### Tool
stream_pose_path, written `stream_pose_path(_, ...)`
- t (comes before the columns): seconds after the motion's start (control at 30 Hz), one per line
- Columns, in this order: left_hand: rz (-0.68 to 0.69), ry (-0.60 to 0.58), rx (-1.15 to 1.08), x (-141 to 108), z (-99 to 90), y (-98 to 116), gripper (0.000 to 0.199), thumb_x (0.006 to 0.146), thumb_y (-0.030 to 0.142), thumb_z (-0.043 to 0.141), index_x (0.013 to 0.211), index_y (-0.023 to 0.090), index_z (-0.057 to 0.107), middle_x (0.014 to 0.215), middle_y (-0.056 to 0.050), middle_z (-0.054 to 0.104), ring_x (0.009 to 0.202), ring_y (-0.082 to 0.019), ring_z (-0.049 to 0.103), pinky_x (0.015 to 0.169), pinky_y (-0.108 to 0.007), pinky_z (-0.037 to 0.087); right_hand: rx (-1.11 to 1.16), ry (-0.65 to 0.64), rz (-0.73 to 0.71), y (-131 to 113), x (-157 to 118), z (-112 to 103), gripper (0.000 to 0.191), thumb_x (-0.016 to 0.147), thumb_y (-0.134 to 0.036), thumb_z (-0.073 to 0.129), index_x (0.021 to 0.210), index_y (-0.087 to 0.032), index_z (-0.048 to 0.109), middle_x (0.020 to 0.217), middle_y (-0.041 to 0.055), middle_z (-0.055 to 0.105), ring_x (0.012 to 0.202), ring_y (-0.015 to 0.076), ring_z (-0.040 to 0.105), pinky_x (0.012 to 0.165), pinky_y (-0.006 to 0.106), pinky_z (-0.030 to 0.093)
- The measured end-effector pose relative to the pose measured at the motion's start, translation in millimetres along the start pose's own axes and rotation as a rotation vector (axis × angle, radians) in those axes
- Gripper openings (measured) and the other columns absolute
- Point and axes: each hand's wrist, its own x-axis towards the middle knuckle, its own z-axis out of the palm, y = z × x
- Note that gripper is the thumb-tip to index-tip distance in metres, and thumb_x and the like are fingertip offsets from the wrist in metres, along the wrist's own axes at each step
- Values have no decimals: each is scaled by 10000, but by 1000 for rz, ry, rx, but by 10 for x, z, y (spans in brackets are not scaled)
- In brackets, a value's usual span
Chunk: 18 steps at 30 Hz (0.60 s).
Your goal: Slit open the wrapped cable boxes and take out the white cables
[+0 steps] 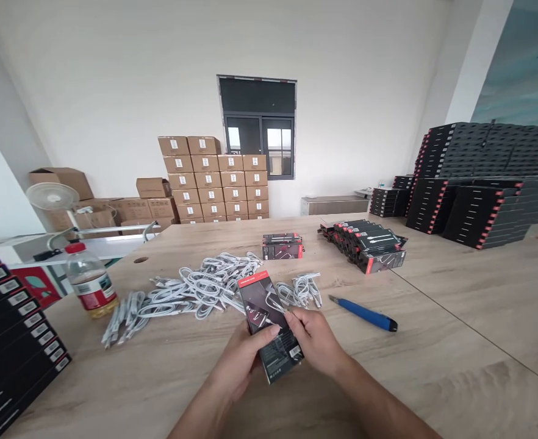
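A black box with a red top band point(269, 347) is tilted above the wooden table point(388, 378). My left hand point(246, 353) grips its left side, thumb on the printed face. My right hand point(312, 338) is closed at its right edge, fingers pressed together there. Behind the box lies a pile of bundled white cables point(200, 286), with a smaller group of cables point(303, 289) to its right. A blue pen-like cutter point(365, 313) rests on the table right of my hands.
Small boxes point(282, 250) sit behind the cables, and a leaning row of boxes point(365, 241) is further right. A bottle point(90, 283) and stacked black boxes point(13, 347) stand left. Tall black stacks point(484, 213) fill the back right.
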Motion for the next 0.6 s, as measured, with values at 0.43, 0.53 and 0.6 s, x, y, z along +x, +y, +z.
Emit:
stream_pose_path(0.43, -236, -276, -4, -170, -169, 229, 462, 597, 311, 912, 999, 147, 751, 872, -68, 763, 712, -189, 697, 655, -250, 526, -110, 472, 131, 207, 198, -352, 451, 873, -555, 524, 548, -262, 413, 531, -3, 494, 519, 152, 395, 577, 295, 341)
stream_pose_path(0.53, -256, -316, 34, -205, -191, 208, 469, 583, 339, 909, 988, 160, 756, 863, -45, 754, 729, -181, 684, 657, -237, 515, 2, 458, 180, 332, 236, -448, 496, 855, -638, 522, 550, -249, 488, 536, 18, 573, 507, 158, 467, 546, 294, 408)
stream_pose_path(0.6, -292, -371, 118, -209, -194, 198, 484, 554, 342, 915, 980, 173, 762, 880, -30, 754, 758, -180, 672, 673, -235, 509, 105, 463, 226, 383, 251, -471, 511, 868, -661, 483, 634, -220, 593, 659, 68, 691, 570, 184, 586, 536, 296, 470)
